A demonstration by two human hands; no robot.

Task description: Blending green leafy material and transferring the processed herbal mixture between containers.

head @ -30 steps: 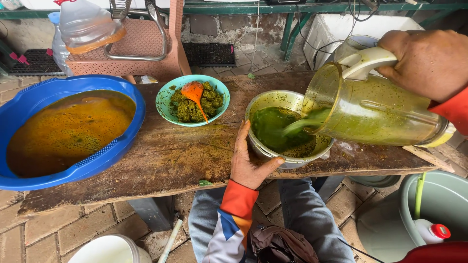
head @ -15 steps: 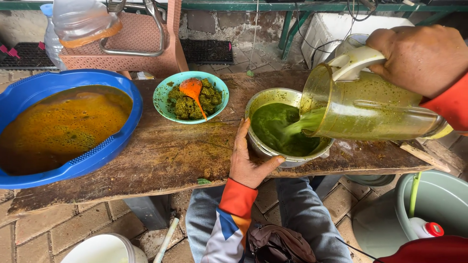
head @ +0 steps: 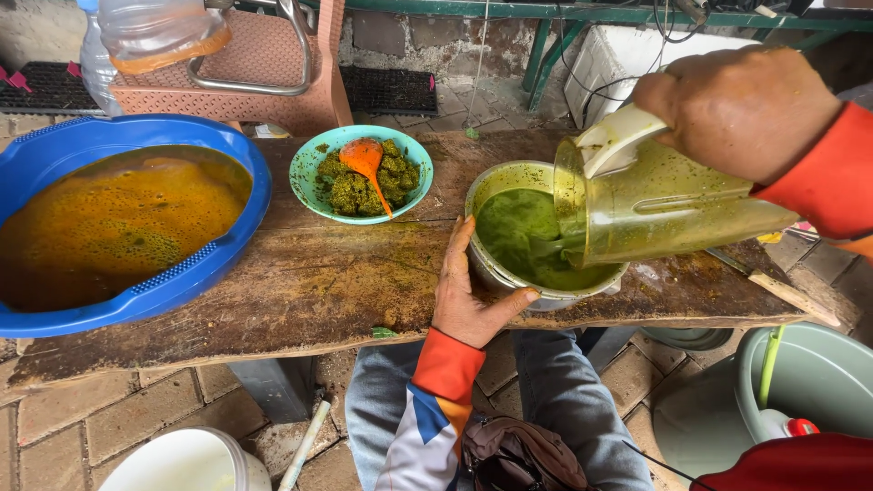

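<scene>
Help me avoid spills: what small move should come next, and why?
Probably tip the jug slightly further: green liquid still coats its walls, its spout sits over the metal bowl, and the left hand steadies the rim.

Orange sleeves w/ white-blue panel on left forearm (head: 427,427), bare hands, blue jeans (head: 564,409).
</scene>
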